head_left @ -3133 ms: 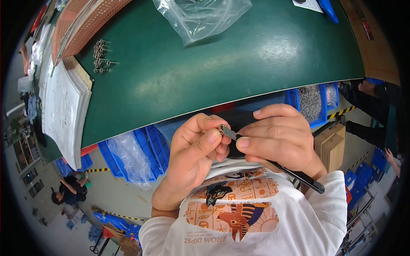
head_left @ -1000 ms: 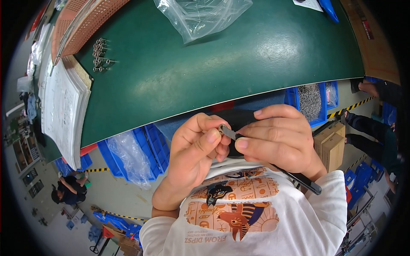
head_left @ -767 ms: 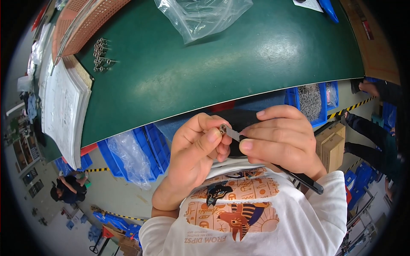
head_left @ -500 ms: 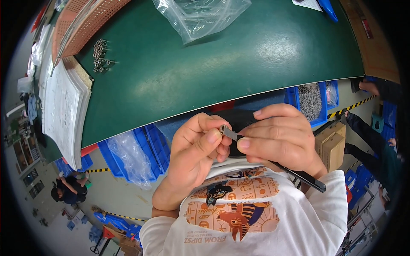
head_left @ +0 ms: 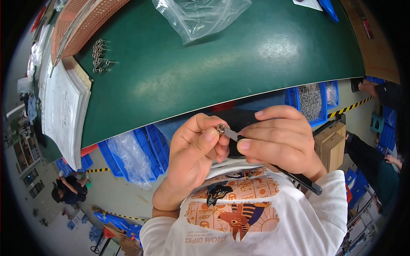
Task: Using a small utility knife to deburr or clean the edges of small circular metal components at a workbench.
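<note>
Between its thumb and fingers, my left hand (head_left: 194, 151) pinches a small shiny metal part with a round end (head_left: 221, 129). My right hand (head_left: 279, 136) is closed round a utility knife (head_left: 305, 181); its black handle slants down to the right under the palm. The knife's flat blade (head_left: 231, 134) points left, with its tip right by the metal part; whether they touch I cannot tell. Both hands are just in front of the table's near edge, close to my shirt. Several similar-looking small metal parts (head_left: 100, 55) lie in a cluster at the table's left.
The green table (head_left: 179, 81) carries a clear plastic bag (head_left: 200, 19), a paper stack (head_left: 66, 106) and a perforated pinkish rack (head_left: 85, 27). Below the edge are a blue bin of small metal pieces (head_left: 310, 102) and blue trays with plastic wrap (head_left: 132, 158). Cartons (head_left: 331, 143) stand at right; people are nearby.
The metal part has turned so its round end faces up more, and the blade sits slightly apart and lower. Both hands keep nearly the same place. A person at right has shifted.
</note>
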A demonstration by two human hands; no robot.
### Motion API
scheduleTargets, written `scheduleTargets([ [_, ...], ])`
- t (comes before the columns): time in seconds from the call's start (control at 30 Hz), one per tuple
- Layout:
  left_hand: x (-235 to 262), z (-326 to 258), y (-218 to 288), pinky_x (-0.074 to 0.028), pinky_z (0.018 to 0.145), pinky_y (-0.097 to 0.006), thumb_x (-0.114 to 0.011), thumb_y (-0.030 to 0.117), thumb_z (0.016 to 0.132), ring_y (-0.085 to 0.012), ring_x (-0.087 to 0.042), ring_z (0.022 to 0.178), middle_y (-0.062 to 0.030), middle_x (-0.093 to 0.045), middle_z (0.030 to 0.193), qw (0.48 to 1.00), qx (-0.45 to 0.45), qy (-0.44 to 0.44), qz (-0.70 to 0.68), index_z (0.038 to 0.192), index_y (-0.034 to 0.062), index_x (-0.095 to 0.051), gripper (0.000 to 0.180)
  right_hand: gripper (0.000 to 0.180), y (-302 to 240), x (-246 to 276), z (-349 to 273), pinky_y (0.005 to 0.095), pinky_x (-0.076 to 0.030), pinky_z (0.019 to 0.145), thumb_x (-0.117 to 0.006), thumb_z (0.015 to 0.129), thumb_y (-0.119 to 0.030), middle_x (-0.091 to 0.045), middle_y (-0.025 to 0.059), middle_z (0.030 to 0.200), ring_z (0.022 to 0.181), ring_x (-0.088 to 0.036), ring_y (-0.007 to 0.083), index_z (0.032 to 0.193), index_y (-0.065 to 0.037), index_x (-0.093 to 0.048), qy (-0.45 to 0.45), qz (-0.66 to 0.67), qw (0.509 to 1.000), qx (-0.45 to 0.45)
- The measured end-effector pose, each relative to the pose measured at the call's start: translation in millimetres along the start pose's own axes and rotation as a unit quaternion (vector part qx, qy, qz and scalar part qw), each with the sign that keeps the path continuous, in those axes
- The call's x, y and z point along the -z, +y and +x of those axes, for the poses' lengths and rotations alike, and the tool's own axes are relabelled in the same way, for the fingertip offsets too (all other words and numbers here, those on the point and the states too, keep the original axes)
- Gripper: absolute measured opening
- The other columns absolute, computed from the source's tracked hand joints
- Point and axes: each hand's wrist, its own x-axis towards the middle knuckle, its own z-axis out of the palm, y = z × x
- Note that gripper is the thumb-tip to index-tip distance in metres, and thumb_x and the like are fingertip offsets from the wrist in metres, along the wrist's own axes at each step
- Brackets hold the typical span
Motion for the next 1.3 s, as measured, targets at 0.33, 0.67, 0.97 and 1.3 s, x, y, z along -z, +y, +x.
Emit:
scheduleTargets([
  [0.33,-6.3,8.5,6.4,-0.043,0.061,-0.023,-0.052,0.016,0.089,-0.0106,-0.054,0.070,-0.0054,-0.059,0.086,0.999,-0.014,0.008,0.041,0.102,0.0018,-0.053,0.019,0.020,7.8,5.7,11.4,0.0280,-0.048,0.069,-0.065,0.071,-0.014,-0.064,0.0058,0.072,0.063,-0.060,0.0138,0.087,-0.003,-0.064,-0.011,0.011,1.000,0.010],
  [0.67,8.1,19.2,-5.6,-0.043,0.064,-0.019,-0.051,0.016,0.090,-0.0062,-0.051,0.072,-0.0023,-0.057,0.086,1.000,-0.014,-0.015,0.006,0.105,0.0045,-0.053,0.018,0.025,16.6,-5.8,-0.9,0.0307,-0.047,0.059,-0.068,0.067,-0.004,-0.060,0.0068,0.071,0.060,-0.057,0.0202,0.092,-0.005,-0.061,0.046,-0.045,0.998,-0.009],
  [0.97,8.0,26.2,-5.8,-0.041,0.060,-0.018,-0.047,0.022,0.093,-0.0048,-0.048,0.068,-0.0006,-0.053,0.082,0.997,-0.027,-0.046,0.055,0.102,0.0043,-0.053,0.021,0.020,18.3,-14.8,15.6,0.0280,-0.039,0.049,-0.069,0.066,-0.006,-0.052,0.0068,0.071,0.056,-0.050,0.0187,0.085,-0.007,-0.063,0.029,-0.055,0.998,-0.023],
  [1.3,-6.9,55.8,103.1,-0.048,0.057,-0.027,-0.046,0.026,0.089,-0.0129,-0.057,0.069,0.0000,-0.058,0.082,0.989,-0.012,-0.052,-0.140,0.096,0.0106,-0.054,0.018,0.019,30.0,-1.1,36.7,0.0294,-0.042,0.051,-0.065,0.067,0.000,-0.053,0.0099,0.073,0.059,-0.052,0.0219,0.085,-0.004,-0.063,0.077,-0.072,0.992,-0.073],
])
